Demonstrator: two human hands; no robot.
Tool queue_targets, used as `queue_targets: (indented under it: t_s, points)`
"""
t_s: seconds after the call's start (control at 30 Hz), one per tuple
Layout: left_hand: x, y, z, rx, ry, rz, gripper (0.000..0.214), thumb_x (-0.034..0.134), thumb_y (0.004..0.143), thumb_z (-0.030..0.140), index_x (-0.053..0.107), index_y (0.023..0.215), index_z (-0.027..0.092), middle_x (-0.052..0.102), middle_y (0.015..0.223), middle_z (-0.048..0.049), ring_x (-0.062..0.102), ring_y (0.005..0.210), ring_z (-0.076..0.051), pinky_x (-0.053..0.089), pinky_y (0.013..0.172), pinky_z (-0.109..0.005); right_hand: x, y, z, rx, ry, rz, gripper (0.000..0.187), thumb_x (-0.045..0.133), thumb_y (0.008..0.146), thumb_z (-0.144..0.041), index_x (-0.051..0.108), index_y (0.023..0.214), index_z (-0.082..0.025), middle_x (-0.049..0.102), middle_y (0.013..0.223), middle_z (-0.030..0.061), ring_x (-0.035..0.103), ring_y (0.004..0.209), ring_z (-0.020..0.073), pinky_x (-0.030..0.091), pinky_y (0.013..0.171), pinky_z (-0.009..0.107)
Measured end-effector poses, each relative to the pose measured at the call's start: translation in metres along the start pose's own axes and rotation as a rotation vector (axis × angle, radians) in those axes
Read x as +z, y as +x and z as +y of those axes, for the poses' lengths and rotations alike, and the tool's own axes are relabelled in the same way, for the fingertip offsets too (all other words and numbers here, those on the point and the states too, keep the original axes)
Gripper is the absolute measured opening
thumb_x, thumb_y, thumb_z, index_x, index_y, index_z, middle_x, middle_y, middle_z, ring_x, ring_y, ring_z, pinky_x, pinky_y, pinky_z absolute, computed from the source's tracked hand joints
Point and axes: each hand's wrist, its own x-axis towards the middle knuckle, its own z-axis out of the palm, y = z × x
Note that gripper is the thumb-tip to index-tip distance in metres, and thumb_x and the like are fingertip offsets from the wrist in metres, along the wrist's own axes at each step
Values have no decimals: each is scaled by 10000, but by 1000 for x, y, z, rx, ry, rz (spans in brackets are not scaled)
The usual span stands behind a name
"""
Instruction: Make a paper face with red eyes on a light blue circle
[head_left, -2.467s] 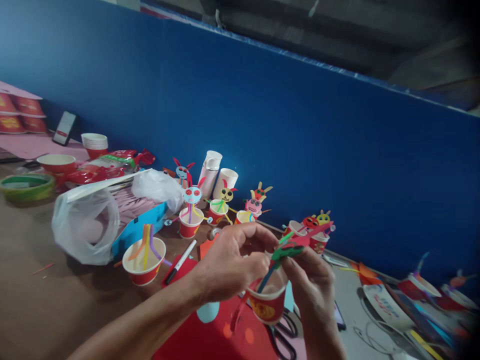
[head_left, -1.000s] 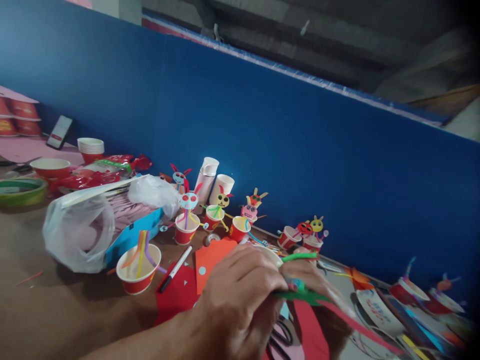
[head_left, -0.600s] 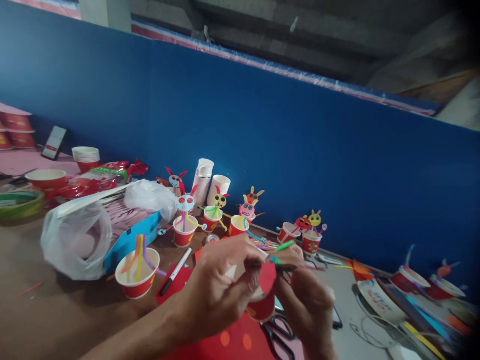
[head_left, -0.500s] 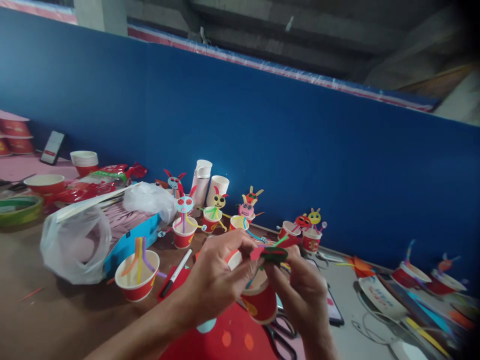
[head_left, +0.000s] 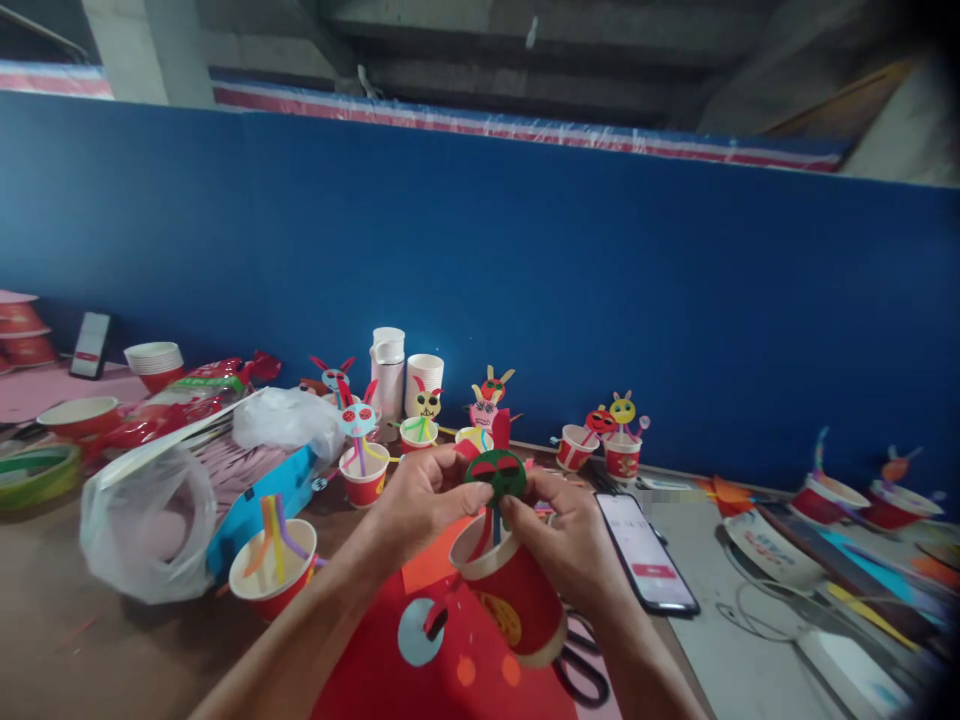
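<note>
Between my hands is a green paper face (head_left: 496, 472) with red eyes and red ears, fixed to strips that rise from a red paper cup (head_left: 517, 600). The cup hangs tilted below the face. My left hand (head_left: 431, 495) pinches the face's left side between thumb and fingers. On the other side, my right hand (head_left: 559, 525) grips the face's right edge with thumb and forefinger. Under the cup lies red paper (head_left: 390, 670), with a light blue disc (head_left: 421, 632) on it. Black-handled scissors (head_left: 583, 670) sit partly hidden by the cup and my right forearm.
Finished cup figures, such as a blue-faced one (head_left: 358, 420), stand along the blue partition (head_left: 525, 250). At left are a cup with coloured strips (head_left: 274, 560) and a plastic bag (head_left: 150, 530). A phone (head_left: 646, 555) lies right of my hand, near cables and a white box (head_left: 855, 670).
The green face has turned from edge-on to facing me, its red ears now upright. The cup has swung into a tilt below it. Both hands keep their pinch, and the camera view has shifted.
</note>
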Motion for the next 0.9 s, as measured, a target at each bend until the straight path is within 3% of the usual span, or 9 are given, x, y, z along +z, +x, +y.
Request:
queue_targets:
  t_s: [0.13,0.27,0.4,0.57,0.73,0.8,0.9]
  points:
    - [-7,9,-12,-20,20,-98,172,613,728,267,637,791,109,652,723,-39,600,708,-155,467,663,-255,4,3,7,53,71,-86,155,519,756,-257,639,729,-163,622,658,-7,543,632,145,397,565,229]
    - [-11,16,-24,-22,92,-65,191,607,728,285,649,740,98,648,694,-44,595,664,-157,464,654,-265,7,4,8,56,93,-142,186,517,779,-282,657,789,-161,640,695,-1,573,675,161,435,605,246]
    - [-13,18,-21,-24,67,-29,171,604,716,259,648,760,99,637,666,-36,585,629,-142,456,623,-250,12,5,10,50,155,-164,226,527,788,-285,675,924,-181,681,795,19,615,771,194,480,706,300]
    - [-22,19,-15,-24,56,18,169,606,701,258,633,729,94,621,657,-39,569,597,-128,454,606,-246,19,3,13,49,212,42,330,594,746,-326,628,1042,-182,687,950,79,635,867,230,501,774,357]
    - [-35,20,-17,16,98,132,194,628,693,286,624,732,96,573,586,-15,503,516,-95,387,493,-204,18,-2,11,10,164,262,239,570,773,-356,636,909,-172,677,909,92,632,818,210,491,751,349]
    - [-40,19,-17,12,81,170,227,626,699,313,619,764,96,556,573,-11,470,482,-85,342,442,-193,18,-1,13,6,130,240,283,589,752,-395,615,923,-171,671,894,93,623,799,209,489,709,334]
    - [-44,18,-15,-8,77,205,251,622,702,356,587,721,108,492,519,15,373,407,-54,255,381,-184,23,2,19,-15,50,26,513,648,677,-446,544,1104,-184,633,1049,108,602,901,240,485,685,330]
